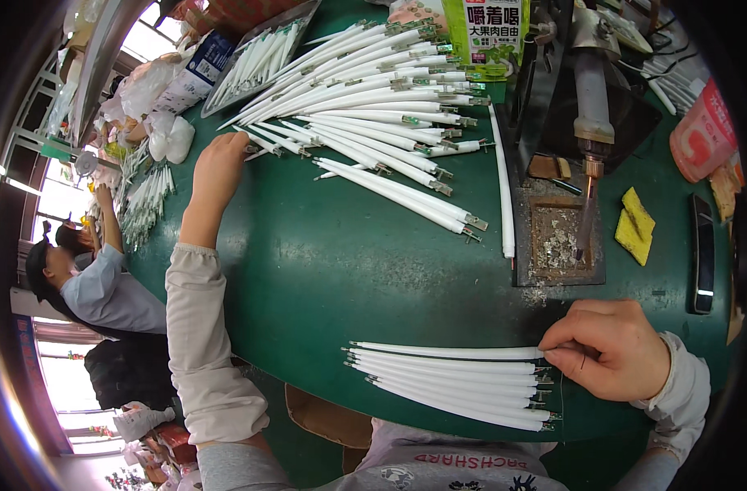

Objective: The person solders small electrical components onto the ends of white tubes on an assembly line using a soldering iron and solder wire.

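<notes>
My right hand point(607, 348) is closed in a pinch, thumb and forefinger on the near end of a slender white tapered tube point(447, 353), the uppermost of a row lying on the green counter point(340, 278) to that hand's left. A thin dark wire point(583, 362) shows under those fingers. My left hand point(218, 164) reaches forward, fingertips drawn together at the edge of a fanned heap of white tubes with metal-tipped ends point(373, 100); whether it holds one I can't tell.

The tubes look light, smooth and fairly stiff, perhaps a little slippery, and I'd judge the wired ends delicate, so I'd grip the white body just behind the tip and squeeze gently.

Ahead of my right hand, a grey-handled soldering iron point(593, 94) points down over a crumb-filled square tray point(535, 233), with a yellow sponge point(635, 227) beside it. Well left of my left hand, a co-worker point(103, 286) sits.
</notes>
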Demonstrator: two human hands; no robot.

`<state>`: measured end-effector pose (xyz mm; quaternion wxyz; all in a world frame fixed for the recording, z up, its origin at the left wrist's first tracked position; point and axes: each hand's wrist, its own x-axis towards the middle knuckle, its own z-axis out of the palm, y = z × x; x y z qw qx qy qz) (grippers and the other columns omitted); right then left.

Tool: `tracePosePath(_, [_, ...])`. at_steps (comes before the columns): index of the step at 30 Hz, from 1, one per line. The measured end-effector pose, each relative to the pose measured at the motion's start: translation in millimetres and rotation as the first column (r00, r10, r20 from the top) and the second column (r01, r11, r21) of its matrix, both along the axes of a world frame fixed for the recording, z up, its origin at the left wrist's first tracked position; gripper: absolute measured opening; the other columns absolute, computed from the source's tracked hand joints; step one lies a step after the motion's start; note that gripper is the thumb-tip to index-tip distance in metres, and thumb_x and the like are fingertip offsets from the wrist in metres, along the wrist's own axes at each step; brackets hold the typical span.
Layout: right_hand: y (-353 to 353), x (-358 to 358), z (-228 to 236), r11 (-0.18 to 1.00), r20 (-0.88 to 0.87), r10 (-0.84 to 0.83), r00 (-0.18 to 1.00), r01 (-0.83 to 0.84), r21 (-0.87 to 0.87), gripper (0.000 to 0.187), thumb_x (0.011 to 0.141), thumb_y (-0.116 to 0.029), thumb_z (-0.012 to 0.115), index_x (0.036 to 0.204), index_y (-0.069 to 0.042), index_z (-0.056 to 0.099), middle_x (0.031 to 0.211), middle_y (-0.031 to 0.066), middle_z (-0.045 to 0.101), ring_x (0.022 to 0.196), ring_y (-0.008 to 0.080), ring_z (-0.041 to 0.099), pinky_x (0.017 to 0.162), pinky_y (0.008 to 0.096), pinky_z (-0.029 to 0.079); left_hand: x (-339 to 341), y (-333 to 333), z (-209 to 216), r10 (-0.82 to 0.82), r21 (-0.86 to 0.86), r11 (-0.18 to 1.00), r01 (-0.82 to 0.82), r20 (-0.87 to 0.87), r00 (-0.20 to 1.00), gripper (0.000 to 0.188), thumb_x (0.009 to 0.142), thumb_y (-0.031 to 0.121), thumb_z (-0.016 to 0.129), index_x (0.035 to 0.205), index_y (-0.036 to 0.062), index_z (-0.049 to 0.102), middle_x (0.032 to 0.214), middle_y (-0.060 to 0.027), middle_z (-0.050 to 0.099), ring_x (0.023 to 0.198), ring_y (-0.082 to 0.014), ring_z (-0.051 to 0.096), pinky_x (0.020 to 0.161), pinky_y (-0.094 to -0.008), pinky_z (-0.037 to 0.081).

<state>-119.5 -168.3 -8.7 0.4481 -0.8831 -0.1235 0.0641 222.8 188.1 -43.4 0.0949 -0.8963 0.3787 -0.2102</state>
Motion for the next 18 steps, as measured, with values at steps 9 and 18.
tracePosePath(9, [2.0, -5.9, -5.4, 0.990, -0.008, -0.006, 1.000, 0.007, 0.140, 0.009, 0.071, -0.003, 0.064, 0.079, -0.006, 0.060, 0.065, 0.0055, 0.055, 0.053, 0.0214, 0.055, 0.046, 0.0296, 0.044, -140.0, -106.1, 40.1, -0.360, -0.354, 0.902, 0.247, -0.302, 0.882, 0.016, 0.071, -0.005, 0.060, 0.084, 0.0005, 0.051, 0.080, -0.0118, 0.051, 0.071, -0.0285, 0.052, 0.062, -0.0326, 0.042])
tracePosePath(18, [-2.7, -8.7, -0.5, 0.811, -0.471, -0.196, 0.860, 0.412, 0.415, 0.024, 0.078, -0.002, 0.063, 0.098, 0.000, 0.050, 0.079, 0.0054, 0.060, 0.071, 0.0073, 0.058, 0.050, 0.0168, 0.042, -225.2, -167.8, 41.5, -0.685, -0.609, 0.728, 0.314, -0.630, 0.367, 0.025, 0.062, -0.009, 0.069, 0.079, -0.0003, 0.054, 0.077, -0.0094, 0.055, 0.067, -0.0215, 0.054, 0.055, -0.0279, 0.045])
